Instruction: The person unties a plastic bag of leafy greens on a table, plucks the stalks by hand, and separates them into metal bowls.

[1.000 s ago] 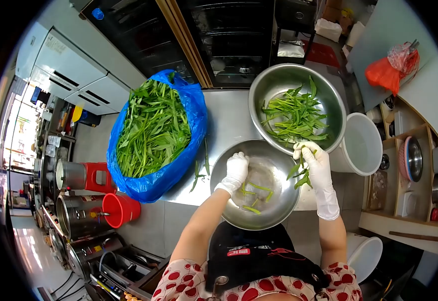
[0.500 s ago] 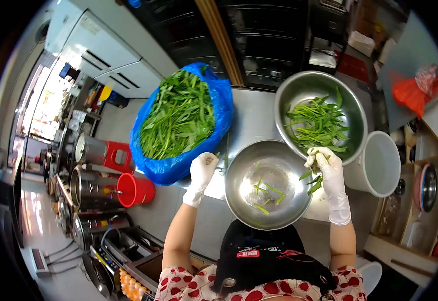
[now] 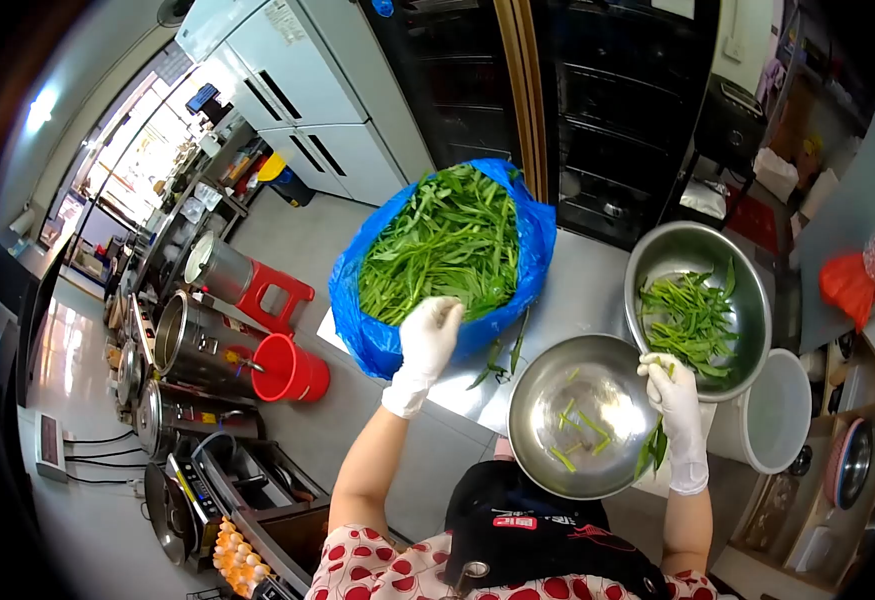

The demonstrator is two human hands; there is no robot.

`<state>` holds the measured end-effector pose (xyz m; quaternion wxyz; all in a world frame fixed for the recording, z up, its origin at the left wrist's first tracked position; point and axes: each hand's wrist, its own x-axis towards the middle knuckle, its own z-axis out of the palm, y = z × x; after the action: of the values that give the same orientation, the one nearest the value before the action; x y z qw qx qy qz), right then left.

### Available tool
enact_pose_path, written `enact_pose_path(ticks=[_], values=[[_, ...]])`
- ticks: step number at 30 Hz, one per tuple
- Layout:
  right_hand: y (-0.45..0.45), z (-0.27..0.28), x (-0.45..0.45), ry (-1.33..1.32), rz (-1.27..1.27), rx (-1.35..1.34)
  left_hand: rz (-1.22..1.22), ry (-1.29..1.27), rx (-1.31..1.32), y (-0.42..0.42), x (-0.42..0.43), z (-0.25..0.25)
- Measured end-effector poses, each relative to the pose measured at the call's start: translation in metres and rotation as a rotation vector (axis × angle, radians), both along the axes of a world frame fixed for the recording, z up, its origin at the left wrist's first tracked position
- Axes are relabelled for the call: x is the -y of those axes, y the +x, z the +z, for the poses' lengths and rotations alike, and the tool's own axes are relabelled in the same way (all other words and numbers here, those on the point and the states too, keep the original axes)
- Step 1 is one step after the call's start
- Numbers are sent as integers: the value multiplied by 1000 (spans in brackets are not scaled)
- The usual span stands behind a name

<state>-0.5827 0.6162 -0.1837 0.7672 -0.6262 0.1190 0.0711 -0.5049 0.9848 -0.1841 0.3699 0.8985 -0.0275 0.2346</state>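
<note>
Long-leaved water spinach [image 3: 447, 235] fills a large blue plastic bag [image 3: 362, 335]. At the bag's near edge is my gloved left hand [image 3: 431, 335], its fingers closed together in front of the greens; whether anything is in them is hidden. My gloved right hand [image 3: 673, 400] is closed on a water spinach sprig [image 3: 651, 448], whose leaves hang down over the right rim of the nearer steel bowl [image 3: 529, 440]. Several short stem pieces lie inside that bowl. Behind my right hand, a second steel bowl [image 3: 657, 240] contains a heap of picked greens [image 3: 692, 325].
The bowls and bag stand on a steel table [image 3: 589, 275], with loose leaves [image 3: 497, 362] near the bag. A white bucket [image 3: 775, 410] is at the right. On the left are a red bucket [image 3: 302, 370], a red stool [image 3: 275, 297] and large metal pots [image 3: 192, 335].
The camera view has swung, so the table sits lower and farther right. My left hand has moved over the bag's near edge. My right hand still holds its sprig.
</note>
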Motion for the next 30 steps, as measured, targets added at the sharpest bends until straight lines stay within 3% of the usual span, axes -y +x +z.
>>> enact_pose_path(ticks=[5, 11, 13, 16, 19, 27, 30], values=[[5, -12, -21, 49, -28, -27, 79, 416, 319, 64, -54, 18], [12, -11, -60, -19, 25, -24, 26, 1011, 7, 132, -68, -10], [15, -9, -66, -45, 52, -25, -22, 977, -87, 138, -80, -18], [24, -7, -74, -42, 64, -27, -85, 537, -40, 102, -90, 7], [39, -5, -96, -63, 99, -53, -61, 273, -72, 57, -98, 25], [104, -16, -225, 311, 367, -222, -22, -200, -23, 11, -82, -5], [130, -21, -258, 487, 294, -260, -53, -312, -27, 1, -66, -6]])
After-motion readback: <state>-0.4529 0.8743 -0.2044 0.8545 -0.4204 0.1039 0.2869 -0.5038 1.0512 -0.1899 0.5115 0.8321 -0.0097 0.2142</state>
